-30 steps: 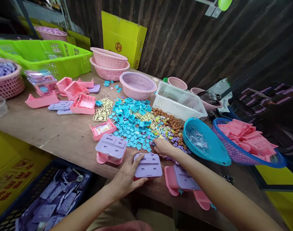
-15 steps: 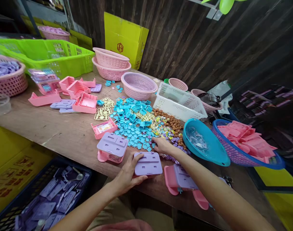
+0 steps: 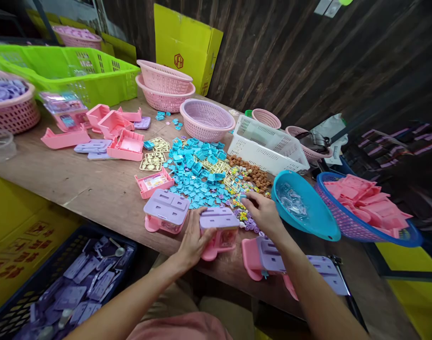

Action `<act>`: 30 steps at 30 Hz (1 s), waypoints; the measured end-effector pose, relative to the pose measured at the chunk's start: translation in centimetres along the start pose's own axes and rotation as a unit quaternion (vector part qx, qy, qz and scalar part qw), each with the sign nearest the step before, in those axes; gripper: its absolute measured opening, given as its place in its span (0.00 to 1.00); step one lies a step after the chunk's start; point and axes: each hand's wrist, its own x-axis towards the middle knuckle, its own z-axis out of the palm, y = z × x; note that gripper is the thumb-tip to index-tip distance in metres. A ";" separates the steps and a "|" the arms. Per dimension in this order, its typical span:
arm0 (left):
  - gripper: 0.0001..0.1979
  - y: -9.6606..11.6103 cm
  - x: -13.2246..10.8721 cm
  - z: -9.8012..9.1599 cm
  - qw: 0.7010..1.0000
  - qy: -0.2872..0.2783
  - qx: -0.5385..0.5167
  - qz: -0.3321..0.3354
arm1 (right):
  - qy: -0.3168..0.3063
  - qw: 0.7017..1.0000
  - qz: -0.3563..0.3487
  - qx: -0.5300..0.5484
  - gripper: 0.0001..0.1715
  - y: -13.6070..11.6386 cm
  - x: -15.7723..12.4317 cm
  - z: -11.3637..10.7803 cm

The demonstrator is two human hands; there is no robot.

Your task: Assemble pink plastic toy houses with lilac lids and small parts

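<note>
My left hand (image 3: 194,238) grips a pink toy box with a purple lid (image 3: 219,218) at the table's front edge; the box is tilted so its front side shows. My right hand (image 3: 262,211) pinches a small blue plastic piece (image 3: 243,196) just right of that box. Left of my left hand stands a similar purple-topped pink box (image 3: 166,208). Under my right forearm lie more purple-topped boxes (image 3: 269,252), partly hidden. Beyond the hands spreads a heap of small blue pieces (image 3: 196,170), with purple swirl pieces (image 3: 249,222) and brown pieces (image 3: 253,174) beside it.
A turquoise basin (image 3: 308,222) holding clear parts and a blue-rimmed basket (image 3: 416,238) of pink panels stand at right. Behind the heap are a white crate (image 3: 269,158) and a lilac basket (image 3: 207,132). Pink trays (image 3: 125,146) lie left. A hammer-like tool (image 3: 349,293) lies front right.
My right hand has lifted from the edge of the blue heap with a small blue piece and moved right. My left hand has tipped the box, so its pink front now shows.
</note>
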 end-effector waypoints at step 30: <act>0.23 1.5 1.4 1.9 0.994 0.048 -0.014 -0.096 | 0.118 0.992 0.040 -0.034 0.20 -7.0 -7.0 7.4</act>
